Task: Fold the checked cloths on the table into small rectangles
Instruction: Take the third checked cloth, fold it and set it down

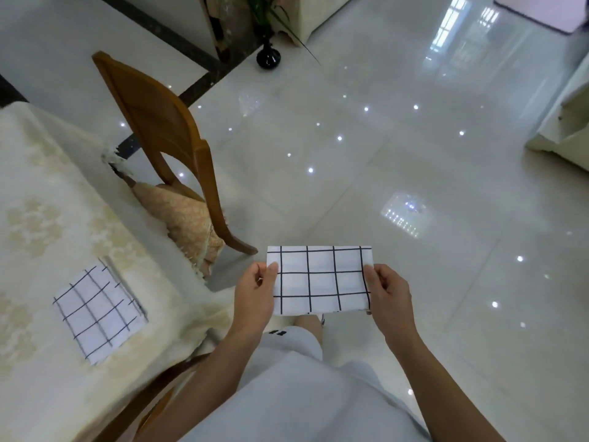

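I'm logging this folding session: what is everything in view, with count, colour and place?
held cloth: one, white with black checks, up in the air over the floor
folded cloth: one, same pattern, flat on the table
table: one, cream cover, left
chair: one, brown wood, beside the table
cushion: one, orange, on the chair
vase: one, black, on the floor, far
left hand: one, pinches held cloth's left edge
right hand: one, pinches its right edge

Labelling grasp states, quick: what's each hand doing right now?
Left hand: pinches the left edge of the checked cloth.
Right hand: pinches its right edge.
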`<action>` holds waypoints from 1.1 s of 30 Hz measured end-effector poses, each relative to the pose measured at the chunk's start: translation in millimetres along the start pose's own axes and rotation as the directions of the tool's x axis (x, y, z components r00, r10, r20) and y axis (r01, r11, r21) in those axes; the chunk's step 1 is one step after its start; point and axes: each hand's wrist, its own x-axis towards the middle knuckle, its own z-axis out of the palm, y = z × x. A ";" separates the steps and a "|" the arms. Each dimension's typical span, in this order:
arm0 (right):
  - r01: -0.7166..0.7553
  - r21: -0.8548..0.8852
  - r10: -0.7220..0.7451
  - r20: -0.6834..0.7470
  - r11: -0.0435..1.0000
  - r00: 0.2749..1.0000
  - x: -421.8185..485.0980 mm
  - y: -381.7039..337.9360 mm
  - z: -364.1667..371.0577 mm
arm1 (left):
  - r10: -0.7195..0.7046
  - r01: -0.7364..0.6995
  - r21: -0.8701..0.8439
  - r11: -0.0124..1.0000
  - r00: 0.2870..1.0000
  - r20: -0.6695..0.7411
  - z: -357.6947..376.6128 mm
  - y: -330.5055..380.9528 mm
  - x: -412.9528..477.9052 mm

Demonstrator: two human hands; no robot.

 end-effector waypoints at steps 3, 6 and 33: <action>0.035 -0.042 -0.033 0.033 0.999 0.999 55.1 -34.5 6.9 | -0.012 0.012 -0.022 1.000 1.000 -0.014 7.1 28.0 43.5; 0.068 -0.053 -0.064 0.079 0.996 0.995 96.2 -71.0 19.1 | 0.021 -0.025 -0.045 0.999 0.996 -0.089 4.9 55.5 75.3; 0.639 0.042 -0.261 0.931 0.768 0.253 202.3 -289.2 276.2 | -0.539 -0.042 -0.590 0.806 0.357 -0.763 -90.1 115.5 117.2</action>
